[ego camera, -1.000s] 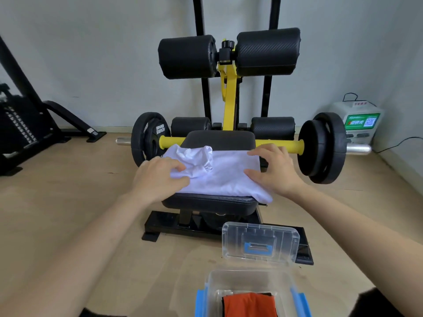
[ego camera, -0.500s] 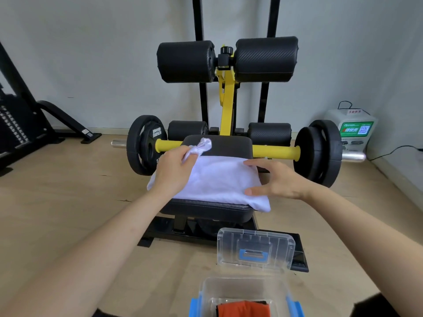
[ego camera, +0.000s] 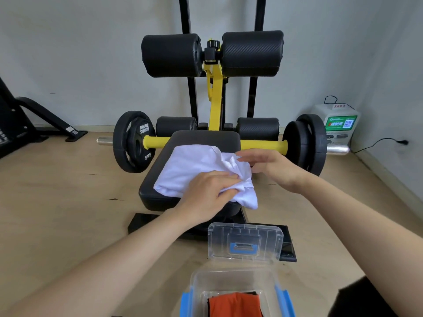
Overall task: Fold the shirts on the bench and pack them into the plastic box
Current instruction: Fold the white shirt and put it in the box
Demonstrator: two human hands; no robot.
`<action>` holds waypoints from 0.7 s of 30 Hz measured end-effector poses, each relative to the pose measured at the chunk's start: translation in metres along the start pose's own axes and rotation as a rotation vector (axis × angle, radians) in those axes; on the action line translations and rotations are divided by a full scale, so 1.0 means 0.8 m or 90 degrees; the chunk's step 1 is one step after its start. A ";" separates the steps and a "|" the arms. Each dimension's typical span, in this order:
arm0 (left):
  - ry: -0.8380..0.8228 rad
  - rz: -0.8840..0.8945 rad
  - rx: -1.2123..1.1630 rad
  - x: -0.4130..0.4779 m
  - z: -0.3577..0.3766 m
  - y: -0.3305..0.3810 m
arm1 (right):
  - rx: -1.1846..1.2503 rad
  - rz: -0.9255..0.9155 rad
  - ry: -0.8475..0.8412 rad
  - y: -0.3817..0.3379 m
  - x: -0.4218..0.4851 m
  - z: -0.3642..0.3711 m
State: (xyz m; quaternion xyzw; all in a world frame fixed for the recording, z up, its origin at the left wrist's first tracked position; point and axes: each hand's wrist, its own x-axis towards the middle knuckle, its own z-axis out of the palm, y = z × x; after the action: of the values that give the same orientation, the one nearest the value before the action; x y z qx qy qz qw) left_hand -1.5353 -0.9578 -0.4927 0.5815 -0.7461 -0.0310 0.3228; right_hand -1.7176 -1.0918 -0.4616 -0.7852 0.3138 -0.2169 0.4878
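Observation:
A white shirt (ego camera: 190, 165) lies partly folded on the black padded bench seat (ego camera: 206, 137). My left hand (ego camera: 209, 191) pinches a bunched part of it, pulled across to the shirt's right side. My right hand (ego camera: 272, 167) hovers at the right edge with fingers spread, its fingertips touching the crumpled fabric. On the floor in front of the bench stands the clear plastic box (ego camera: 233, 291) with blue latches, its lid (ego camera: 245, 243) propped upright behind it. An orange folded shirt (ego camera: 234, 305) lies inside the box.
Weight plates (ego camera: 134, 145) on a yellow bar (ego camera: 155, 142) flank the bench on both sides. Black roller pads (ego camera: 212, 54) stand behind it. A white charging device (ego camera: 336, 124) with a cable sits at the right wall. Black gym equipment (ego camera: 27, 120) is at far left.
My left hand has carried the bunched sleeve part from the shirt's upper left over to its right side. My right hand has lifted off the flat fabric and now touches the bunch.

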 end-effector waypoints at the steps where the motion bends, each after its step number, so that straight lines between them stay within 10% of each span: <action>1: 0.015 0.017 -0.009 -0.001 0.000 0.001 | -0.002 0.003 0.003 -0.003 -0.002 0.004; 10: -0.078 0.104 0.103 -0.002 0.002 0.014 | 0.001 -0.068 -0.013 -0.010 -0.001 0.012; 16: -0.046 -0.014 0.136 -0.007 -0.026 0.004 | -0.411 -0.040 0.007 0.017 0.020 0.007; 21: -0.089 -0.076 0.090 -0.021 -0.038 -0.016 | -0.463 -0.013 0.088 0.018 0.017 -0.002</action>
State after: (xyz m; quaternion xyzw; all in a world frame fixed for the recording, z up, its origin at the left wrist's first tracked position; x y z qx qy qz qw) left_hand -1.5068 -0.9364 -0.4814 0.6427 -0.7311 -0.0383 0.2257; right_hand -1.7133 -1.1074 -0.4732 -0.8939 0.3944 -0.1487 0.1525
